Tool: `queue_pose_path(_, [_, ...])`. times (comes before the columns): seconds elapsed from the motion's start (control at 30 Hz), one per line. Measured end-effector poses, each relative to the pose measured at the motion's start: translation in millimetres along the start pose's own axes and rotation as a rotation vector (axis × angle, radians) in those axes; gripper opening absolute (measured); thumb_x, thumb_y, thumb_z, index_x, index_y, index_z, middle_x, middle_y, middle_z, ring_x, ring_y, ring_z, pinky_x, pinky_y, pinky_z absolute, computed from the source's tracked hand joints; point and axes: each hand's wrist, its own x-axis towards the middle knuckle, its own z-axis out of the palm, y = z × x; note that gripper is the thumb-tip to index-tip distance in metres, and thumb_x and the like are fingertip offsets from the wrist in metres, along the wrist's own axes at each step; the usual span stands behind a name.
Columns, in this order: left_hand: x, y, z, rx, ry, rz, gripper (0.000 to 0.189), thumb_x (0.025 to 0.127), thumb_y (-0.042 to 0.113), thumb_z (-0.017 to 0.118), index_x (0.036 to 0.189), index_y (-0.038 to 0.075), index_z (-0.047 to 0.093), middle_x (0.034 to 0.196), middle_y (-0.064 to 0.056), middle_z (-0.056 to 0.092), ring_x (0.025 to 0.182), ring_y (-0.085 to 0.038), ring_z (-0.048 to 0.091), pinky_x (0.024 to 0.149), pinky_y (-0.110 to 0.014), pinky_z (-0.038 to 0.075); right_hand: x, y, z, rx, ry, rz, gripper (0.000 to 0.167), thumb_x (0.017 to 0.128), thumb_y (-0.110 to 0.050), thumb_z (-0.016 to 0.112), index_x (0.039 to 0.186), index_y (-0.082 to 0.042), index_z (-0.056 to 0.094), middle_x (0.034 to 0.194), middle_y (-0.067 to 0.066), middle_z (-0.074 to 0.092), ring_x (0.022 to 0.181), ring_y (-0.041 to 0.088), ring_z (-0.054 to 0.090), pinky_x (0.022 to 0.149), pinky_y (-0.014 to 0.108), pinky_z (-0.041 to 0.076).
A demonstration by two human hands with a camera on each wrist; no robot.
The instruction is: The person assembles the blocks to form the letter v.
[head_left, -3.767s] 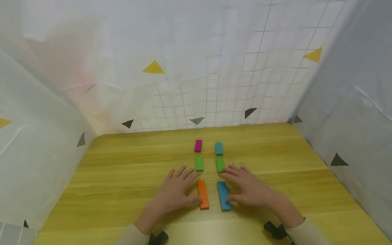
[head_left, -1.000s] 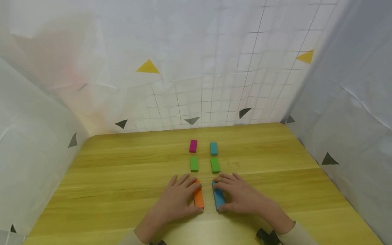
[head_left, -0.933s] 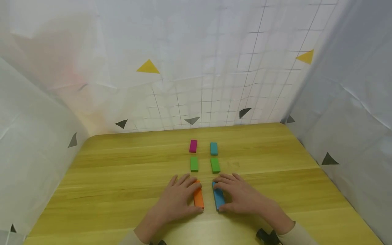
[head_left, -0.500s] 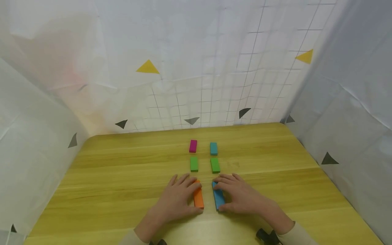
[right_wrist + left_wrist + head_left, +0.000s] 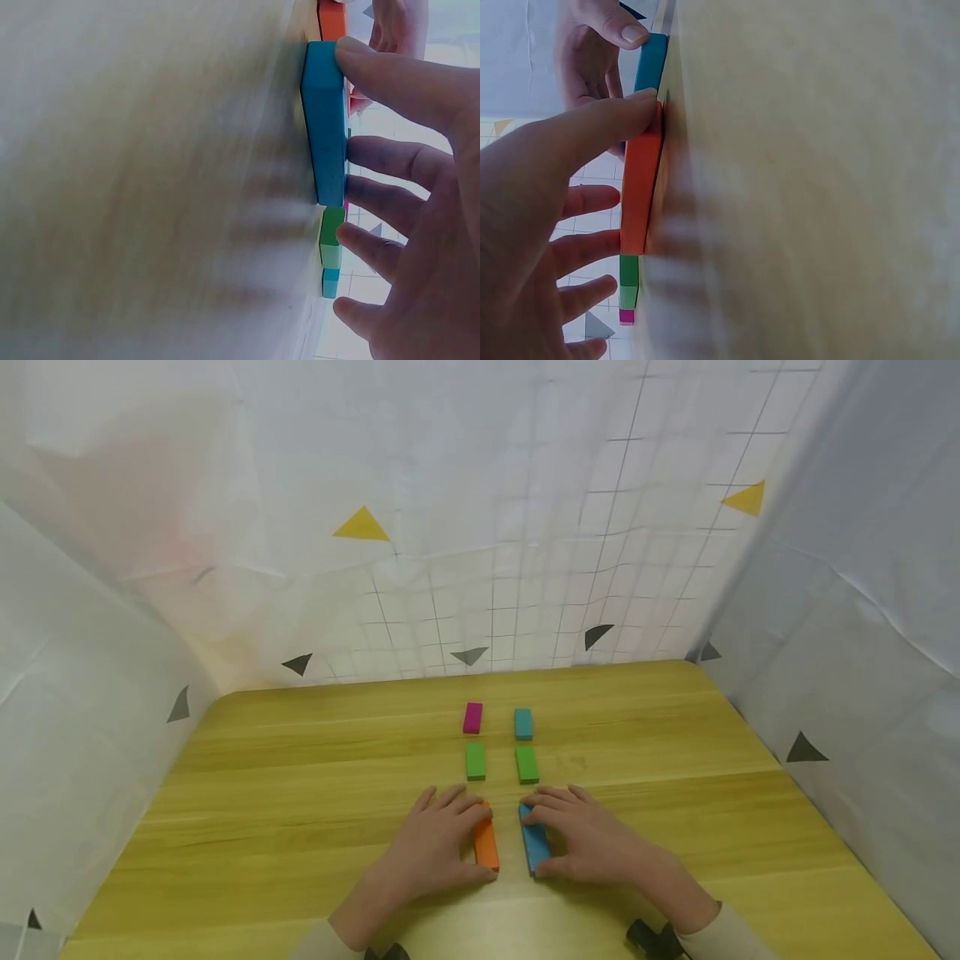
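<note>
Left hand [image 5: 431,843] loosely spread on an orange bar [image 5: 486,850], right hand [image 5: 592,839] likewise on a blue bar [image 5: 536,845].
From here I see thumbs and fingertips touching the smooth oblongs, at the left's three o'clock and the right's nine; toward twelve, on wood-grained tabletop [image 5: 337,743], two green blocks [image 5: 476,761], then a magenta block [image 5: 472,717] and a teal block [image 5: 523,723].

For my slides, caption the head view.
Left hand on orange block, right hand on blue block; two green blocks, magenta block and teal block beyond.

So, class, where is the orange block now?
In the head view, the orange block lies at lower centre, touched by the left hand, left of the blue block.
</note>
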Motion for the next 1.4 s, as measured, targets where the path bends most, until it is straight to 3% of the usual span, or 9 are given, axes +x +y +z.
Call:
queue_pose_path(0.43, [0.6,2.9,-5.4,-0.003,0.038,-0.025,0.071,0.075,0.071,0.07,0.129,0.028,0.059,0.138,0.009,0.058,0.143,-0.028,0.042,0.115,-0.064,0.027,0.0,-0.6,-0.3,0.009,-0.002,-0.001,0.058,0.081,-0.051,0.076,0.129,-0.024,0.06,0.149,-0.001,0.05,0.143,0.028,0.041,0.114,0.067,0.025])
queue_pose_path(1.4, [-0.4,7.7,-11.1,0.049,0.091,-0.049,0.072,0.075,0.077,0.064,0.128,0.029,0.058,0.138,0.009,0.057,0.137,-0.022,0.047,0.116,-0.06,0.029,-0.4,-1.2,-0.1,-0.02,0.01,-0.006,0.058,0.082,-0.052,0.075,0.129,-0.024,0.06,0.148,-0.002,0.05,0.142,0.025,0.041,0.115,0.065,0.026])
